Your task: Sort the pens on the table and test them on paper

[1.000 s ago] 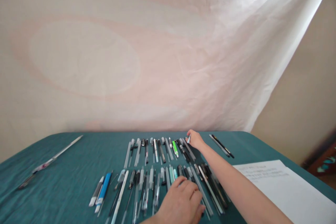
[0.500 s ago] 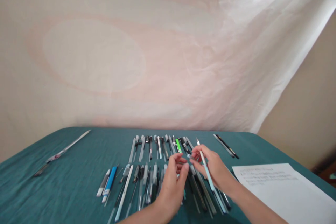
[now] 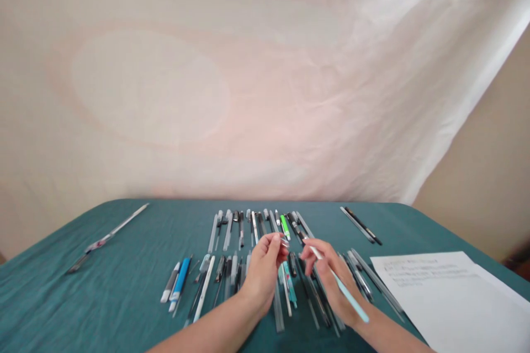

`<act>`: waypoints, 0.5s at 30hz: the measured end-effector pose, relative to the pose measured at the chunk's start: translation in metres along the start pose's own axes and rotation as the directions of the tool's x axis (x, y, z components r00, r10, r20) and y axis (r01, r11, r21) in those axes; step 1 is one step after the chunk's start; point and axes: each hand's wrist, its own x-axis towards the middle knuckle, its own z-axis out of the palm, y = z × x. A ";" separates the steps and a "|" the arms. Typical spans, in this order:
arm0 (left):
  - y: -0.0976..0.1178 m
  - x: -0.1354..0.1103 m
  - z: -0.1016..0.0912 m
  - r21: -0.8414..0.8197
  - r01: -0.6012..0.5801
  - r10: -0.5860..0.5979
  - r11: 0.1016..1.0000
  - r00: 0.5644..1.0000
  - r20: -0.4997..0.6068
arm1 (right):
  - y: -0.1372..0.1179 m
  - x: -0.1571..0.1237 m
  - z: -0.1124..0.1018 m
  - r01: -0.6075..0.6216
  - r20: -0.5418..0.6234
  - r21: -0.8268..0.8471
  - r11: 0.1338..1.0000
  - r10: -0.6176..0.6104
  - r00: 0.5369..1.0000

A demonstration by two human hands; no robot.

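Note:
My right hand (image 3: 331, 278) is closed on a pale mint pen (image 3: 345, 292), whose barrel slants back over my wrist. My left hand (image 3: 263, 270) is pinched close beside it, holding a small clear piece (image 3: 284, 242), probably the pen's cap, at its fingertips. Both hands hover just above two rows of several pens (image 3: 248, 226) laid side by side on the teal tablecloth (image 3: 103, 298). A green-capped pen (image 3: 284, 226) lies in the far row, just beyond my fingers.
A white printed sheet (image 3: 451, 298) lies at the right. Two dark pens (image 3: 360, 225) rest apart at the back right. A long white stick-like tool (image 3: 110, 234) lies at the far left. A pale draped sheet (image 3: 248, 77) hangs behind the table.
My right hand drew back from the far row with the mint pen. My left hand lifted off the near row and met it; the two hands have now separated slightly, the pen's tip swung away.

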 end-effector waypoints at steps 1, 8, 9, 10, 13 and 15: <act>0.001 0.001 0.000 -0.043 0.015 -0.016 0.999 1.000 -0.021 | -0.002 -0.002 -0.001 0.004 0.021 0.022 1.000 -0.004 1.000; -0.003 -0.001 0.001 -0.092 0.055 -0.058 0.994 0.998 -0.033 | -0.002 -0.009 0.005 -0.059 -0.001 0.153 0.986 0.059 0.998; -0.004 -0.001 0.002 -0.084 0.054 -0.057 0.995 0.998 -0.034 | -0.002 -0.009 0.006 -0.053 0.000 0.163 0.985 0.054 0.999; -0.004 -0.001 0.002 -0.074 0.054 -0.057 0.996 0.998 -0.036 | -0.001 -0.009 0.007 -0.042 0.002 0.162 0.986 0.042 0.999; -0.005 -0.002 0.002 -0.039 0.046 -0.047 0.998 0.998 -0.029 | -0.001 -0.009 0.007 -0.026 0.024 0.120 0.992 0.023 0.999; -0.004 -0.004 0.002 -0.011 0.033 -0.033 0.999 0.999 -0.007 | -0.001 -0.008 0.006 -0.026 0.035 0.099 0.995 0.023 0.999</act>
